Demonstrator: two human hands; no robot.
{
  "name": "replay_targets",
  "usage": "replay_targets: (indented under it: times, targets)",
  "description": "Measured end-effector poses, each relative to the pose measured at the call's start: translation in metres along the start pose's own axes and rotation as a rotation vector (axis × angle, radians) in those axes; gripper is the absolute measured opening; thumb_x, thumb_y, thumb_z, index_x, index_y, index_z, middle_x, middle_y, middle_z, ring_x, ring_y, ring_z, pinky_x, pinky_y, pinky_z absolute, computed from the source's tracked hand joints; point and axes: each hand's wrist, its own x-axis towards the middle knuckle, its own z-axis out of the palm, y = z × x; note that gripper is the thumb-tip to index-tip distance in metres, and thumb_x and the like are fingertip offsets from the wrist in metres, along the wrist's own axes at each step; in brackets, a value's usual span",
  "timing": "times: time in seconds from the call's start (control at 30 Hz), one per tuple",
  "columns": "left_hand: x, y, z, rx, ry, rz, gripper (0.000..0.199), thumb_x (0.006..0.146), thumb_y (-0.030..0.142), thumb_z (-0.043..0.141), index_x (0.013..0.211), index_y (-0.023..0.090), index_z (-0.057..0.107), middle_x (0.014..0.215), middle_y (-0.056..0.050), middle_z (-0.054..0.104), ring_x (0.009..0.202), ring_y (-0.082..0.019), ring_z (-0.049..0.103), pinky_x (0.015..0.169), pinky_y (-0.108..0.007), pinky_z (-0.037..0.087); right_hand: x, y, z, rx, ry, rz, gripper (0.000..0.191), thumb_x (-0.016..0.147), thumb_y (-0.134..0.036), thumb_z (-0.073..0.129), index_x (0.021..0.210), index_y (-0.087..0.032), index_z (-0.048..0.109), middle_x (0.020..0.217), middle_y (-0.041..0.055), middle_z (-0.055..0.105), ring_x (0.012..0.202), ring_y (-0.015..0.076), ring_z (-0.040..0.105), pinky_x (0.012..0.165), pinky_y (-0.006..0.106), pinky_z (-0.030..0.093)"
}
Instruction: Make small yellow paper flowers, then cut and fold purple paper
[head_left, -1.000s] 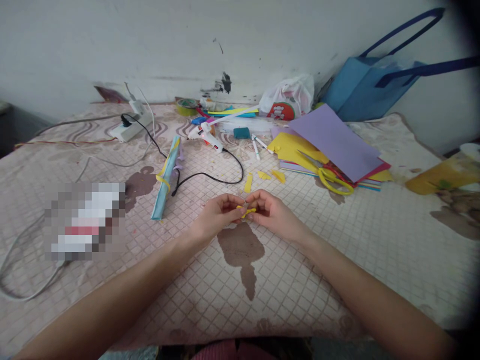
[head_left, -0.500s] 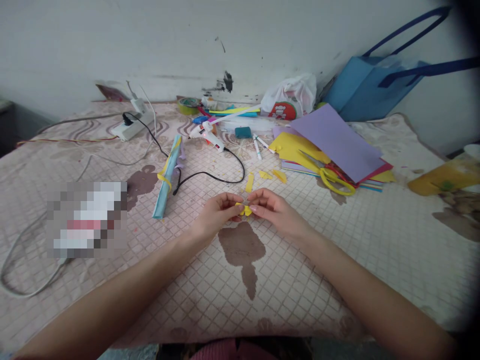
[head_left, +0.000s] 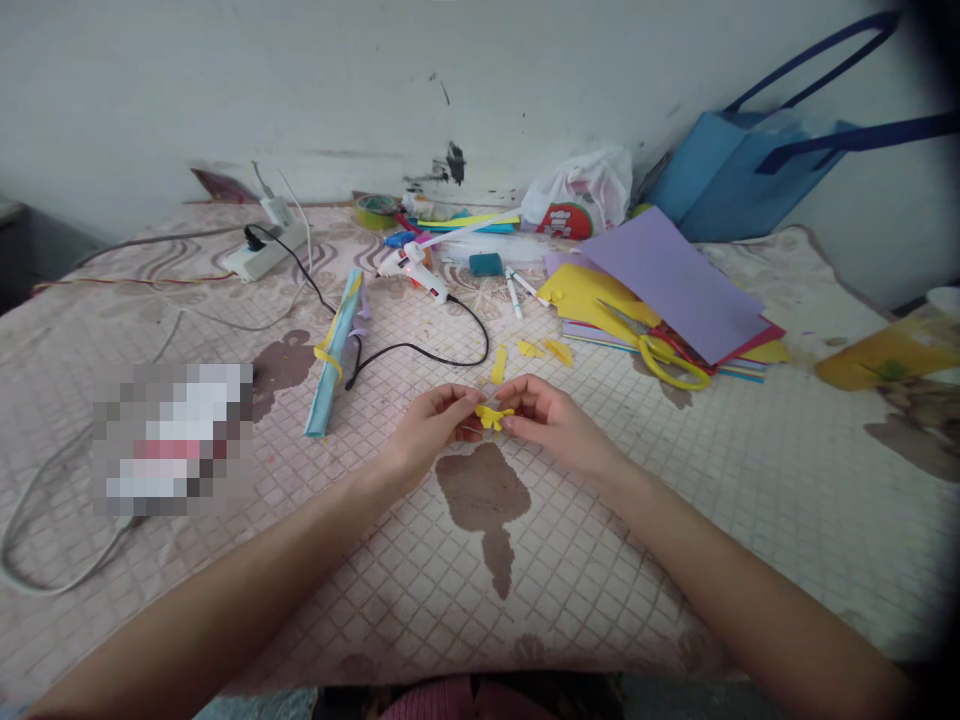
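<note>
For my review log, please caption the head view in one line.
Left hand and right hand hold a small yellow paper piece, with a glue gun and scissors lying beyond.

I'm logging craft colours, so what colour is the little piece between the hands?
Yellow; the little piece shows best in the head view, the only one here.

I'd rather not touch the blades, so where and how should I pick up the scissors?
Probably best by the yellow handle loop, right hand coming from the near side: the blades point away to the far left, and the loop juts past the near edge of the paper stack.
</note>
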Motion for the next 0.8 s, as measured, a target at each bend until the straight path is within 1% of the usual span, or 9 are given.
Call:
replay_targets:
  times: [0.1,0.23,0.3,0.43,0.5,0.57,0.63,0.73,0.8]
  targets:
    - [-0.0011,0.0015,-0.0008,0.043,-0.02,-0.002,0.023,0.078,0.035,0.065,0.086,0.013,0.06,0.074,-0.002,0.063,0.069,-0.011,0.06,0.066,-0.024,0.047,0.0003,0.0016,-0.0009,-0.122,0.065,-0.085,0.016,0.076,-0.02,0.061,0.091,-0.022,0.055,0.089,0.0011,0.06,0.079,0.0138,0.058,0.073,0.031,0.046]
    - [-0.0017,0.001,-0.0031,0.163,-0.048,0.087,0.017,0.073,0.024,0.069,0.083,0.013,0.06,0.071,-0.001,0.064,0.067,-0.01,0.06,0.066,-0.023,0.047,-0.0015,-0.0012,-0.0002,-0.309,0.139,-0.205,0.006,0.079,-0.019,0.058,0.084,-0.022,0.057,0.083,0.0009,0.06,0.078,0.0149,0.058,0.073,0.031,0.047]
    - [-0.0012,0.0001,-0.0038,0.184,-0.056,0.152,0.017,0.072,0.022,0.069,0.083,0.014,0.06,0.073,-0.002,0.065,0.069,-0.012,0.062,0.069,-0.025,0.047,-0.0032,-0.0041,0.0002,-0.37,0.159,-0.284,0.007,0.08,-0.017,0.056,0.084,-0.022,0.056,0.085,0.0014,0.061,0.081,0.0161,0.058,0.075,0.032,0.047]
    - [-0.0005,-0.0011,-0.0036,0.23,-0.044,0.295,0.018,0.072,0.021,0.068,0.086,0.014,0.058,0.087,-0.005,0.067,0.081,-0.015,0.064,0.077,-0.028,0.049,-0.0064,-0.0082,0.0005,-0.481,0.169,-0.468,0.013,0.083,-0.012,0.051,0.084,-0.024,0.054,0.093,0.0028,0.061,0.091,0.0181,0.058,0.082,0.035,0.047]
    - [-0.0007,-0.0014,-0.0031,0.268,-0.03,0.334,0.02,0.073,0.018,0.066,0.089,0.014,0.056,0.093,-0.006,0.066,0.084,-0.015,0.064,0.079,-0.029,0.049,-0.0073,-0.0083,0.0004,-0.537,0.167,-0.551,0.016,0.084,-0.01,0.049,0.084,-0.025,0.054,0.095,0.0031,0.061,0.094,0.0182,0.058,0.085,0.037,0.046]
    - [-0.0011,-0.0016,-0.0027,0.284,-0.038,0.336,0.021,0.074,0.016,0.064,0.091,0.015,0.053,0.094,-0.006,0.065,0.085,-0.015,0.064,0.079,-0.029,0.05,-0.0075,-0.0073,0.0001,-0.571,0.16,-0.599,0.018,0.084,-0.008,0.048,0.086,-0.025,0.054,0.095,0.0034,0.061,0.094,0.0182,0.058,0.085,0.037,0.046]
    - [-0.0014,-0.0016,-0.002,0.262,-0.066,0.321,0.019,0.075,0.016,0.063,0.09,0.015,0.052,0.091,-0.005,0.064,0.082,-0.014,0.063,0.076,-0.028,0.05,-0.007,-0.006,-0.0006,-0.585,0.163,-0.623,0.02,0.084,-0.007,0.048,0.086,-0.025,0.054,0.096,0.0036,0.061,0.094,0.0181,0.058,0.085,0.037,0.046]
    - [-0.0019,-0.0006,-0.0001,0.19,-0.096,0.264,0.014,0.077,0.016,0.059,0.089,0.015,0.052,0.083,-0.002,0.062,0.074,-0.012,0.061,0.071,-0.027,0.051,-0.0056,-0.0046,-0.0017,-0.599,0.18,-0.633,0.02,0.084,-0.006,0.048,0.085,-0.025,0.053,0.095,0.0034,0.061,0.094,0.018,0.058,0.085,0.037,0.046]
    - [-0.0026,0.0008,0.0014,0.128,-0.088,0.206,0.011,0.08,0.021,0.057,0.088,0.015,0.053,0.08,-0.001,0.06,0.072,-0.011,0.06,0.07,-0.028,0.053,-0.0047,-0.0039,-0.002,-0.606,0.18,-0.628,0.02,0.084,-0.006,0.048,0.085,-0.025,0.053,0.095,0.0033,0.061,0.094,0.0182,0.058,0.084,0.037,0.046]
